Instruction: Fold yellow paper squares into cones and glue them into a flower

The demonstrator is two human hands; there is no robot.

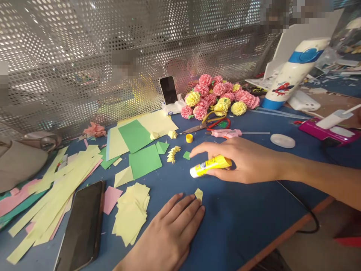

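In my right hand [242, 160] is a yellow glue stick [213, 165], its white end tilted down to the left and uncapped. Flat on the blue table lies my left hand [172, 229], fingers stretched out, its fingertips at a small piece of folded pale yellow paper [199, 194]. The yellow cap [189, 138] stands beyond the glue stick. Near it are a curved row of folded yellow pieces [173, 154] and a small green scrap [186, 155]. A stack of pale yellow paper squares [131, 214] lies left of my left hand.
Pink and yellow paper flowers [218, 96] are heaped at the back, with scissors [203, 124] and a pink glue gun [225, 133] before them. A phone [81, 226] and yellow strips [56, 195] lie left. A bottle [295, 73] and purple power strip [328, 131] are right.
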